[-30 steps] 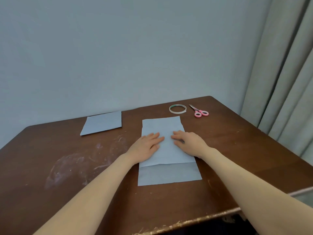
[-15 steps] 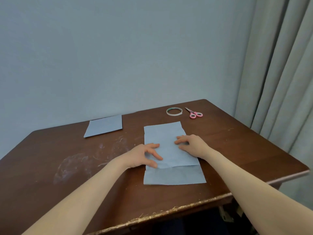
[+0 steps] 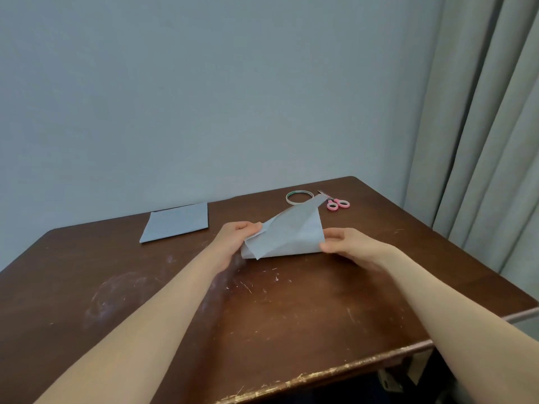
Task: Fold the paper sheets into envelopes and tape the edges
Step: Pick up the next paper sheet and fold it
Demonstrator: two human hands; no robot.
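A pale blue folded paper sheet (image 3: pixel 288 234) is lifted off the brown table (image 3: pixel 262 316), tilted with one corner pointing up and away. My left hand (image 3: pixel 233 240) pinches its left edge. My right hand (image 3: pixel 350 246) grips its right lower corner. A second folded blue sheet (image 3: pixel 176 221) lies flat at the back left of the table. A roll of tape (image 3: pixel 299 197) and pink-handled scissors (image 3: pixel 337 203) lie at the back, partly behind the raised paper.
A plain grey-blue wall stands behind the table. A grey curtain (image 3: pixel 481 141) hangs at the right. The table's front edge (image 3: pixel 320 371) is chipped, and pale scuff marks cover its top at the left and middle.
The sheet lay flat under both palms before. Both hands have now taken hold of its sides and lifted it off the table, turning it up and away.
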